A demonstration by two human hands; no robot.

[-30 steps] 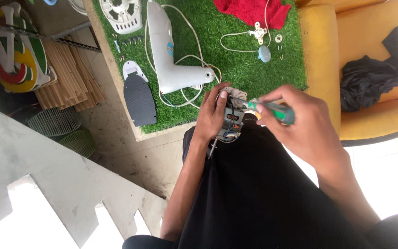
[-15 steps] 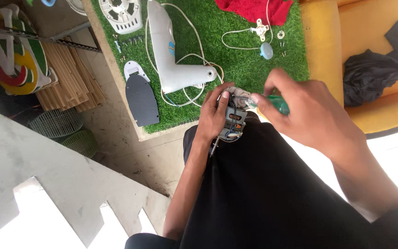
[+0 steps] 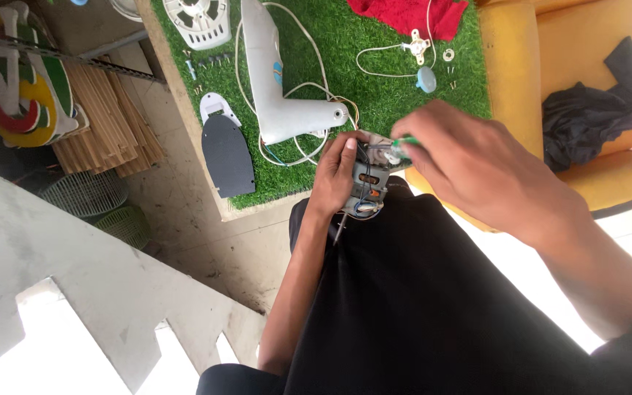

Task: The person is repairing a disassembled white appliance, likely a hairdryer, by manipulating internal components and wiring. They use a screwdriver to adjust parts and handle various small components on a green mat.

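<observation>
Motor (image 3: 366, 179) half hidden in left hand's (image 3: 336, 175) grip; right hand (image 3: 469, 164) closed over green-handled screwdriver (image 3: 402, 148)

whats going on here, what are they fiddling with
A person holds a small electric motor on their lap, gripped in the left hand. The right hand holds a green-handled screwdriver against the top of it. In front of them, a board of green artificial turf carries a white plastic housing with its cord, a dark grey base plate, a white grille, loose screws and a red cloth.
</observation>
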